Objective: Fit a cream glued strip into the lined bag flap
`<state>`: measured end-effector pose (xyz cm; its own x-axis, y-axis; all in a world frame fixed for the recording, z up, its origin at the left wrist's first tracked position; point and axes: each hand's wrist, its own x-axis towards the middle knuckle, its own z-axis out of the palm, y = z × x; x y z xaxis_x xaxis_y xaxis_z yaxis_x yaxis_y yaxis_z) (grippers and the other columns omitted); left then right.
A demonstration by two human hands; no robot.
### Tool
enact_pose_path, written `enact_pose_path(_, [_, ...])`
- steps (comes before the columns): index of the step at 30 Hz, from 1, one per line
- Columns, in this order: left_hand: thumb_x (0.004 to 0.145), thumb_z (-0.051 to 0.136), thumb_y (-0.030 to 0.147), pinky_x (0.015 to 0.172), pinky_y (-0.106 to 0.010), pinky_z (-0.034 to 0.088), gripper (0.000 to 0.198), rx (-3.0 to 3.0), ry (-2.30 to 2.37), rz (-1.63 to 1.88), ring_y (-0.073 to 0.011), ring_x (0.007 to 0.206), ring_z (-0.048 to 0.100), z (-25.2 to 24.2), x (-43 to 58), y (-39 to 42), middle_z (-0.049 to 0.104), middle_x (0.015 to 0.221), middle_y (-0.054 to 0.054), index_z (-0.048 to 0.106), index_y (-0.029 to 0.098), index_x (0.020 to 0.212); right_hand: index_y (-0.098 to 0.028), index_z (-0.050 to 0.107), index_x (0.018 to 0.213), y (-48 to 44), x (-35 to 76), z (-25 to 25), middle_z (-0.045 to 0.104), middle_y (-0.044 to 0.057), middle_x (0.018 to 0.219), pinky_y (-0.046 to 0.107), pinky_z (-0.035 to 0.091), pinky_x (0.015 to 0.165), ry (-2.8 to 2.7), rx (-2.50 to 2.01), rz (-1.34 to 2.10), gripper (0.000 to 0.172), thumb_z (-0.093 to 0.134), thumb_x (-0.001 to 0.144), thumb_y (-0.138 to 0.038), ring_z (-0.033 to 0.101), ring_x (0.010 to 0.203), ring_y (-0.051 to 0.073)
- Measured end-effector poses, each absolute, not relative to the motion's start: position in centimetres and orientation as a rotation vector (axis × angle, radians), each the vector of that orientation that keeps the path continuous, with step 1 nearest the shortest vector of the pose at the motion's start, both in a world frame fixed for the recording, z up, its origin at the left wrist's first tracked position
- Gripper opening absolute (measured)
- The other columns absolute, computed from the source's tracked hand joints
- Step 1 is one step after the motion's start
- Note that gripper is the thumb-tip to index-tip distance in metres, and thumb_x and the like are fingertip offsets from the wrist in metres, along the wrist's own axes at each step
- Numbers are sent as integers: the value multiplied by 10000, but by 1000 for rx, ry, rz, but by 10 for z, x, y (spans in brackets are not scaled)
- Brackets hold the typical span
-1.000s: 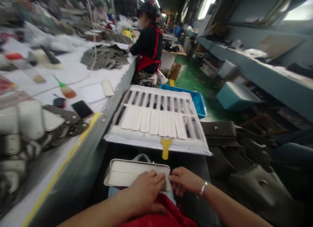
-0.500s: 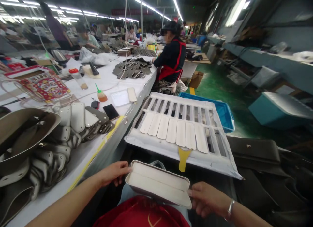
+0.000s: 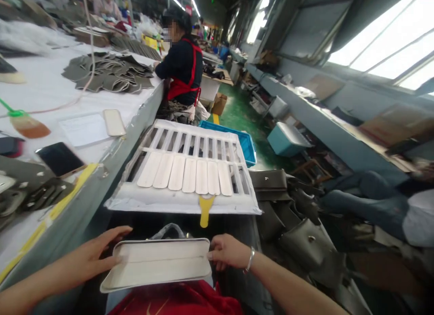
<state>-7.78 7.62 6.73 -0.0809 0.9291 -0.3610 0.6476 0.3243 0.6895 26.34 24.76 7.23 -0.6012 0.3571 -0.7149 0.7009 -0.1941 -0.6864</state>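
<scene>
A long cream panel piece (image 3: 159, 263) with a dark outer side and a seam along its middle lies over my lap. My left hand (image 3: 98, 256) is at its left end, thumb on the edge and fingers spread apart. At the right end, my right hand (image 3: 225, 254) pinches the edge between thumb and curled fingers. Beyond it is a white slatted rack (image 3: 183, 202) with several cream strips (image 3: 189, 175) in a row. A yellow tab (image 3: 204, 211) hangs from the rack's near edge.
To the left, a white-covered table (image 3: 40, 91) bears a phone (image 3: 60, 159), a glue bottle (image 3: 29, 124) and grey pieces (image 3: 108, 73). A co-worker (image 3: 185, 64) sits ahead. Dark bags (image 3: 305, 242) are piled at the right, and a blue crate (image 3: 249, 148) stands behind the rack.
The view has turned right, so the table and rack sit further left. The panel piece has become more level, and my left hand's fingers have opened out.
</scene>
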Motion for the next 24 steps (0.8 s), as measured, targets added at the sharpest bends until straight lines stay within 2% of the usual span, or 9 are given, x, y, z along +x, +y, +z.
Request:
enact_pose_path(3, [779,507,345,1042,-406,303,543,1670,1653,377,-243,1219,416,91,-41,117,447,1342,-61,419,219,1300,-138,551,1054,249,265,74,638,48,864,242,499,658,2319,1185,-1774,434,700,675,-288,606,726,133])
enact_pose_path(5, [764,493,279,1012,-363,346,500,1779,1515,356,-222,1163,474,103,-9,144,515,1280,-55,479,206,1258,-152,554,1116,247,261,78,621,69,993,252,480,749,2624,1092,-1624,426,659,729,-295,593,825,142])
enact_pose_path(8, [715,467,165,863,-278,450,453,1799,1290,320,-184,967,590,107,27,172,625,1125,-15,582,236,1148,-158,635,994,243,253,85,642,57,931,261,442,798,2912,837,-1251,214,516,844,-253,580,845,149])
enact_pose_path(11, [683,428,104,783,-244,458,447,1820,1210,328,-172,867,613,102,38,176,672,1002,17,643,252,1045,-167,659,906,240,252,87,651,41,850,243,428,782,2987,714,-1002,238,428,889,-221,581,827,145])
enact_pose_path(14, [678,419,73,777,-236,444,441,1904,1179,346,-168,844,615,96,39,168,679,957,22,648,240,1016,-171,641,936,238,256,82,651,41,903,230,429,796,3023,666,-912,253,398,907,-232,579,862,139])
enact_pose_path(16, [722,430,87,768,-235,447,354,1997,1175,316,-169,831,617,92,40,162,682,912,14,655,219,962,-169,627,955,235,260,76,648,49,929,236,433,812,3064,581,-821,268,369,919,-230,572,895,141])
enact_pose_path(18, [790,422,117,796,-260,457,302,2115,1196,251,-187,887,615,85,44,155,674,973,-21,641,192,984,-159,609,986,229,263,70,641,67,942,250,441,818,3109,478,-680,275,348,922,-221,563,918,150])
enact_pose_path(20, [820,402,103,874,-315,448,352,2250,1246,174,-223,1022,577,77,49,148,610,1145,-92,579,152,1121,-136,582,1033,221,266,67,626,100,972,276,449,821,3155,419,-511,274,348,918,-217,555,938,169])
enact_pose_path(24, [787,417,35,975,-372,396,487,2476,1300,43,-255,1170,474,69,56,137,470,1294,-187,438,76,1272,-91,552,1075,210,268,74,600,157,999,328,454,809,3175,393,-252,291,357,909,-230,556,929,202])
